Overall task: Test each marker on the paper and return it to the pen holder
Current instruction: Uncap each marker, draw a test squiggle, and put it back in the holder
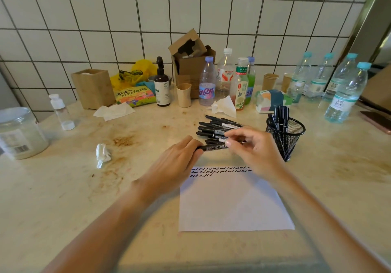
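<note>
A white sheet of paper (pixel 232 205) lies on the counter before me, with rows of black squiggles along its top edge. Just above it both hands hold one black marker (pixel 213 147) level. My left hand (pixel 177 160) grips its left end. My right hand (pixel 251 145) pinches its right part with fingertips. Behind the held marker lies a pile of several black markers (pixel 218 127). To the right stands a black mesh pen holder (pixel 285 137) with several markers upright in it.
Water bottles (pixel 344 95), drink bottles (pixel 224 78), paper cups, a cardboard box (pixel 190 61), a pump bottle (pixel 161 86) and a wooden box (pixel 93 88) line the tiled wall. A crumpled tissue (pixel 102 154) lies left, a plastic jar (pixel 19 133) far left, a phone (pixel 378 122) far right.
</note>
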